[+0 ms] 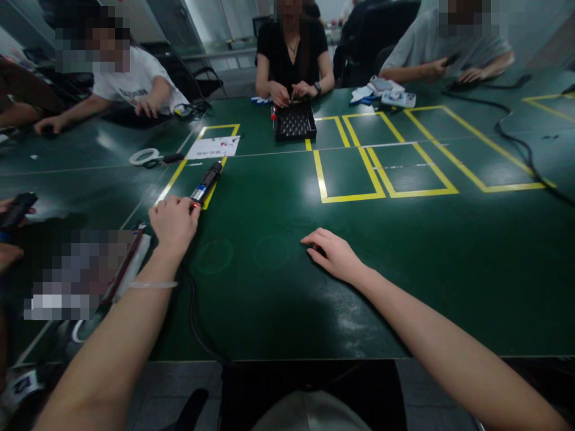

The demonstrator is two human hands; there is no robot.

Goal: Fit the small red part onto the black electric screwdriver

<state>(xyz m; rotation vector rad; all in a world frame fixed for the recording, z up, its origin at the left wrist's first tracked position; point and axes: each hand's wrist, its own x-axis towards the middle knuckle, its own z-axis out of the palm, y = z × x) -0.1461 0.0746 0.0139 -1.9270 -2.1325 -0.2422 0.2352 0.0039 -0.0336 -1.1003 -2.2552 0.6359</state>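
My left hand (174, 224) is closed around the lower end of a black cylindrical tool (209, 181) with a blue and silver band. A small red glow shows beside my fingers; the tool's gripped end is hidden. It points up and to the right over yellow tape, just below a white printed sheet (213, 148). My right hand (332, 254) rests low over the green table (287, 299), holding nothing, its thumb and slightly bent fingers apart. Under my left forearm a black cable (194, 305) runs toward the table's front edge.
Across the table, a person handles something small above a black tray (294, 123) of small parts. Yellow tape rectangles (353, 197) mark the right side. A tape roll (144, 157) lies at left; gloves (366, 94) and a phone (398, 99) lie at back. Other people sit around.
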